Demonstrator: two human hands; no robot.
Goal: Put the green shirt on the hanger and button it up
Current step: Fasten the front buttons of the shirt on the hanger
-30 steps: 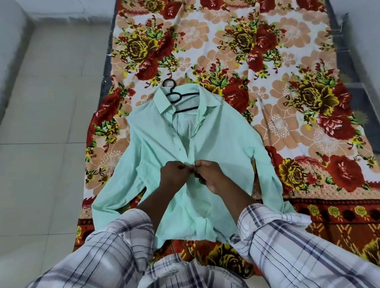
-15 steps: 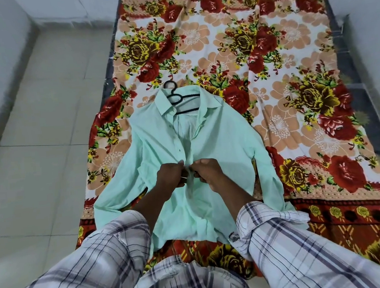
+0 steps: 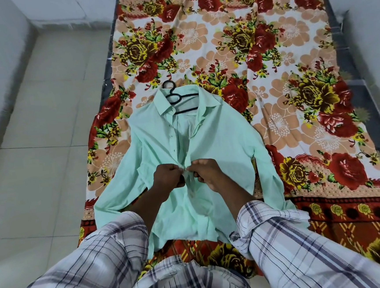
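Observation:
A pale green long-sleeved shirt (image 3: 221, 145) lies flat, front side up, on a flowered bedsheet. A black hanger (image 3: 175, 96) sits inside its collar, the hook sticking out past the neck. The upper placket gapes open, with small dark buttons showing along its left edge. My left hand (image 3: 167, 176) pinches the left placket edge at mid-chest. My right hand (image 3: 206, 172) pinches the right edge directly opposite, and the two hands almost touch. Below them the shirt front lies closed. Both sleeves spread out to the sides.
The flowered sheet (image 3: 291, 54) covers a dark mattress (image 3: 364, 96) on the floor. Pale floor tiles (image 3: 45, 133) run along the left, white walls rise at both sides. My plaid sleeves (image 3: 285, 250) fill the bottom of the view.
Both hands have crept a little up the placket, staying pinched together on its two edges. The shirt and hanger lie as before.

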